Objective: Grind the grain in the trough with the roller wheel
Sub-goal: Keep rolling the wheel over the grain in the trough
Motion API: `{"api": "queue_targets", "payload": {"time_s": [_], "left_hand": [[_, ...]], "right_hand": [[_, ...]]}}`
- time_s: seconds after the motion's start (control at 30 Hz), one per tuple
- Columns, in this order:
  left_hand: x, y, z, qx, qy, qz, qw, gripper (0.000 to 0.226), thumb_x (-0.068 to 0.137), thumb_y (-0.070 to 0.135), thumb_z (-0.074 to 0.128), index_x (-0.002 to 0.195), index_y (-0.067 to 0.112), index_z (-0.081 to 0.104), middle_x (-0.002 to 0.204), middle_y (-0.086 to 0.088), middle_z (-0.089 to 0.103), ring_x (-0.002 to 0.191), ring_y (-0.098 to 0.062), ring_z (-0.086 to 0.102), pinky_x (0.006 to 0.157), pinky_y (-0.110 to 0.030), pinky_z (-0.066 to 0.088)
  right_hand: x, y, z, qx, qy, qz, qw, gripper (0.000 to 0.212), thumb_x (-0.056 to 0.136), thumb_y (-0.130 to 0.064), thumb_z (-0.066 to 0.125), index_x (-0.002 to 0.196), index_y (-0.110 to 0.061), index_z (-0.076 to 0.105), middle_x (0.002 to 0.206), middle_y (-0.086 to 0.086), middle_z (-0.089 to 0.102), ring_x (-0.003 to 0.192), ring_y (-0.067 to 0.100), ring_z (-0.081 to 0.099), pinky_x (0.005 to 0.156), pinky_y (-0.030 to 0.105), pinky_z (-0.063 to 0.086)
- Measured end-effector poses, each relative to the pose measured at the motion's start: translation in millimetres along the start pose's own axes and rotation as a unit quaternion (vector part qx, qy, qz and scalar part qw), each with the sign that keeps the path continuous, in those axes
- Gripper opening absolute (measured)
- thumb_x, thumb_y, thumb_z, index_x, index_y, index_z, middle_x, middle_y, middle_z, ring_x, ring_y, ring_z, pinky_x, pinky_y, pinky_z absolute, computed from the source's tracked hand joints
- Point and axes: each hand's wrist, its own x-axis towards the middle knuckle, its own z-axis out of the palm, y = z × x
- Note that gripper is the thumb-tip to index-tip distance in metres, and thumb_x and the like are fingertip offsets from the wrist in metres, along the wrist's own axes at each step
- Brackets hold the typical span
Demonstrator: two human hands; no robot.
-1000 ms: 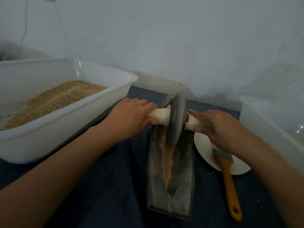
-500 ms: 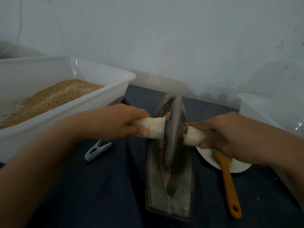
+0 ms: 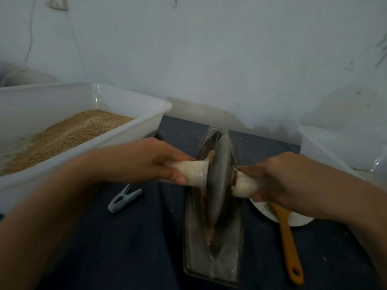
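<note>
Left hand point(image 3: 146, 162) and right hand point(image 3: 278, 181) gripping roller wheel point(image 3: 217, 181) handles, wheel upright in trough point(image 3: 213, 258), on grain point(image 3: 206, 206)

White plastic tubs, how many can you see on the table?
2. One tub, holding grain, sits at the left behind the left hand. The other tub is at the right edge, partly cut off, contents not visible. More could lie out of frame.
</note>
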Motion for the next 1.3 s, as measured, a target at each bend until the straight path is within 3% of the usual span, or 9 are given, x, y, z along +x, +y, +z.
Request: {"api": "queue_targets", "payload": {"time_s": [0.1,0.17,0.3,0.47,0.67,0.87,1.0,1.13,1.3], "left_hand": [[-10.3,2.6,-9.7,-0.05,-0.058,0.023,0.997,0.044,0.077,0.06,0.059,0.12,0.053,0.052,0.102,0.012,0.069,0.086,-0.001,0.063,0.072,-0.011,0.045],[-8.5,1.4,-6.8,-0.043,-0.05,-0.001,0.998,0.046,0.075,0.065,0.057,0.119,0.054,0.053,0.104,0.015,0.068,0.09,0.001,0.062,0.077,-0.014,0.046],[14.8,-5.5,13.8,0.094,0.08,-0.072,0.99,0.041,0.084,0.053,0.05,0.122,0.038,0.054,0.109,0.012,0.063,0.099,-0.004,0.058,0.083,-0.024,0.042],[38.2,-11.3,31.0,0.261,0.194,-0.086,0.942,0.046,0.093,0.044,0.045,0.137,0.03,0.041,0.125,0.005,0.055,0.116,-0.016,0.049,0.095,-0.029,0.03],[10.3,-4.5,7.1,0.02,0.067,-0.025,0.997,0.044,0.081,0.043,0.062,0.125,0.042,0.055,0.112,0.021,0.065,0.1,0.005,0.058,0.086,-0.015,0.042],[-9.6,0.6,-10.5,-0.095,-0.08,0.003,0.992,0.04,0.08,0.049,0.062,0.12,0.044,0.059,0.111,0.019,0.066,0.099,0.001,0.062,0.086,-0.014,0.045],[10.5,-7.2,8.4,0.054,0.057,-0.056,0.995,0.037,0.082,0.05,0.06,0.119,0.044,0.057,0.109,0.017,0.066,0.098,0.001,0.058,0.089,-0.022,0.043],[34.1,-16.1,26.3,0.18,0.173,-0.1,0.963,0.048,0.09,0.044,0.051,0.135,0.031,0.046,0.126,0.002,0.058,0.113,-0.016,0.053,0.095,-0.031,0.038],[30.8,-14.8,22.5,0.153,0.169,-0.063,0.972,0.046,0.086,0.041,0.059,0.131,0.032,0.052,0.116,0.005,0.063,0.106,-0.013,0.057,0.091,-0.027,0.038]], "right_hand": [[-17.7,-6.4,-14.2,0.077,-0.023,-0.037,0.996,0.049,0.082,-0.047,0.061,0.127,-0.055,0.042,0.096,-0.024,0.06,0.086,-0.006,0.054,0.068,0.012,0.038],[-13.1,-4.8,-9.2,0.063,-0.002,-0.03,0.998,0.052,0.084,-0.045,0.059,0.131,-0.053,0.038,0.105,-0.02,0.06,0.092,-0.003,0.054,0.075,0.016,0.042],[21.8,13.1,23.8,-0.015,0.073,0.049,0.996,0.061,0.092,-0.03,0.054,0.143,-0.042,0.023,0.121,-0.002,0.053,0.112,0.015,0.049,0.081,0.023,0.036],[36.3,26.0,47.5,0.01,0.15,0.088,0.985,0.06,0.096,-0.028,0.047,0.146,-0.033,0.015,0.129,-0.002,0.047,0.115,0.017,0.04,0.084,0.024,0.031],[13.8,7.1,14.6,-0.03,0.037,0.025,0.999,0.06,0.092,-0.036,0.052,0.143,-0.044,0.021,0.121,-0.007,0.054,0.11,0.011,0.05,0.083,0.021,0.037],[-14.7,-5.7,-6.6,0.025,0.003,-0.033,0.999,0.054,0.087,-0.042,0.055,0.133,-0.054,0.03,0.09,-0.021,0.051,0.079,-0.003,0.048,0.062,0.008,0.034],[13.0,8.9,15.9,0.003,0.047,0.019,0.999,0.061,0.092,-0.024,0.053,0.141,-0.045,0.025,0.115,-0.005,0.056,0.103,0.012,0.053,0.082,0.023,0.044],[38.7,23.6,44.1,-0.003,0.161,0.078,0.984,0.062,0.096,-0.024,0.048,0.146,-0.035,0.014,0.127,-0.002,0.047,0.112,0.016,0.041,0.086,0.025,0.033],[31.7,20.9,42.1,-0.023,0.136,0.065,0.988,0.061,0.094,-0.032,0.049,0.146,-0.037,0.016,0.126,-0.004,0.047,0.112,0.015,0.04,0.076,0.022,0.027]]}}
